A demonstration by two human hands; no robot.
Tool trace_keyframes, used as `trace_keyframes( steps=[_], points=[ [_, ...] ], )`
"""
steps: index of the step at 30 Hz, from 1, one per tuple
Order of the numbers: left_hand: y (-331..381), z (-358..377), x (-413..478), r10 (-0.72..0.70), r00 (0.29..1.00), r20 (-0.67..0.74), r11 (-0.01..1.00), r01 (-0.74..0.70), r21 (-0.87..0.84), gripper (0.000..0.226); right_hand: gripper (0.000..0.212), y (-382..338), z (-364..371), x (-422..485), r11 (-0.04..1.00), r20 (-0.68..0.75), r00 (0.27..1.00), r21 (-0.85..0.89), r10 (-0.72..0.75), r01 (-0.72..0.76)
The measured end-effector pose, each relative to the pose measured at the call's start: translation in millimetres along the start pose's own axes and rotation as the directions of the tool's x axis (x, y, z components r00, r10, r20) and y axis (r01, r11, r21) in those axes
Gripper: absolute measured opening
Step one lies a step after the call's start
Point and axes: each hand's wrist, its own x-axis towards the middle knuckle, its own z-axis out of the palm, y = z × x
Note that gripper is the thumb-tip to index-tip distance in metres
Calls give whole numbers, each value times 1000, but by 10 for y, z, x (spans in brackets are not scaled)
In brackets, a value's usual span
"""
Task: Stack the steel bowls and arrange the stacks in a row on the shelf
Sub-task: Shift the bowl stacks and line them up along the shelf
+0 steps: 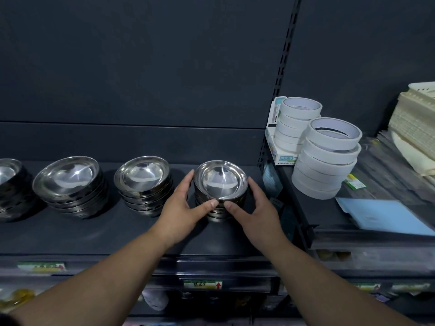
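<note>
Several stacks of steel bowls stand in a row on the dark shelf (117, 234). The rightmost stack (220, 182) is the smallest and sits between my hands. My left hand (186, 205) cups its left side, thumb on the front rim. My right hand (251, 208) cups the right side, thumb meeting the left thumb at the front. To the left stand a middle stack (143, 182), a wider stack (69, 182) and one more stack (10, 184) cut off by the frame edge.
A slotted upright (282, 90) divides the shelf bays. In the right bay are two piles of white tape rolls (327, 158), a blue sheet (381, 215) and cream plastic trays (414, 128). Price labels (202, 284) line the shelf front.
</note>
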Motion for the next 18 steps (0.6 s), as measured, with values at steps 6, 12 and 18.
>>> trace_keyframes(
  steps=[6, 12, 18],
  points=[
    [-4, -6, -34, -6, 1000, 19, 1000, 6, 4, 93, 75, 66, 12, -30, 1000, -12, 1000, 0, -10, 10],
    [-4, 25, -52, 3, 1000, 12, 1000, -3, -6, 90, 79, 71, 0, 8, 999, -9, 999, -8, -33, 33],
    [-31, 33, -53, 12, 1000, -1, 1000, -12, 5, 91, 79, 60, -8, -11, 1000, 4, 1000, -9, -21, 21]
  ],
)
